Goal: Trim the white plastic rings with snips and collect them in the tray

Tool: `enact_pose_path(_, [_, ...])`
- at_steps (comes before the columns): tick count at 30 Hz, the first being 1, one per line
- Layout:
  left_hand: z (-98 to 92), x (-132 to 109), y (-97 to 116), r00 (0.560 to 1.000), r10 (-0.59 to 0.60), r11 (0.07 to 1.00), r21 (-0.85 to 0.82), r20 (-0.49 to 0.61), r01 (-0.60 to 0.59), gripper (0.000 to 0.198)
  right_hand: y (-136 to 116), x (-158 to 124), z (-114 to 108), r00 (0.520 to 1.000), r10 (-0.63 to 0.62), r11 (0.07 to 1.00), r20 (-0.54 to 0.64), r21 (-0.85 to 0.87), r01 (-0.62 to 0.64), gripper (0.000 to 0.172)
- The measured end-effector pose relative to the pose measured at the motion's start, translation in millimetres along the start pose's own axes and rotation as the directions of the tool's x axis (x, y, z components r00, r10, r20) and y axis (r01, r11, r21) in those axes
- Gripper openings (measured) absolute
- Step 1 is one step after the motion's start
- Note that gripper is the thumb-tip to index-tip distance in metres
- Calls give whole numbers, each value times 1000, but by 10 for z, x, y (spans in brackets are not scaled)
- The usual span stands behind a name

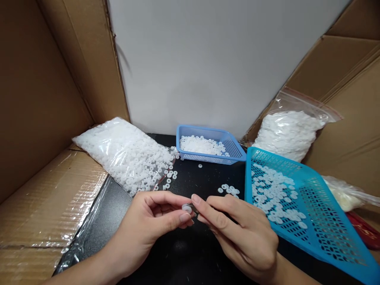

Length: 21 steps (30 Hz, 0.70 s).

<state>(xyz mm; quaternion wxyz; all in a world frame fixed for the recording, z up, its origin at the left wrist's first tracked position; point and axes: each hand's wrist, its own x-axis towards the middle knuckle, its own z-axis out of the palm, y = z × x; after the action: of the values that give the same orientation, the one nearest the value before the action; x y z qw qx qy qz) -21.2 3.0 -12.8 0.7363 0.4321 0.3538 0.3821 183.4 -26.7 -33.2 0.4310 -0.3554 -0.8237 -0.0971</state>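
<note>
Between the thumb and fingers of my left hand (151, 221) is a small translucent white plastic washer (187, 208). My right hand (243, 233) is closed, its fingertips meeting the washer's right side. A sliver of something thin and dark shows at those fingertips, too small to make out. Both hands are held above the black tabletop (181, 257). Just beyond the right hand lies a small group of loose white washers (230, 190). The blue-green basket (314, 245) beside that hand holds many flat white discs.
A clear bag of white rings (118, 150) spills a few at its mouth on the left. A blue basket (212, 160) with more rings stands at the back. Another filled bag (287, 132) leans at the right. Cardboard walls (86, 51) flank the table.
</note>
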Motion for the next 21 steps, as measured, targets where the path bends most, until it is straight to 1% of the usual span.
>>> enact_pose_path(6, [-6, 3, -10, 1000, 2, 1000, 9, 18, -3, 9, -15, 28, -23, 1000, -2, 999, 24, -35, 2, 44])
enact_pose_path(12, [-5, 5, -19, 1000, 17, 1000, -1, 6, -17, 9, -26, 39, -20, 1000, 13, 1000, -10, -18, -14, 28])
enact_pose_path(16, [7, -3, -11, 1000, 19, 1000, -15, 20, -18, 9, -31, 37, -19, 1000, 7, 1000, -20, 11, -7, 29])
enact_pose_path(21, [3, -19, -14, 999, 22, 1000, -18, 27, -21, 8, -33, 22, -25, 1000, -12, 1000, -22, -8, 12, 31])
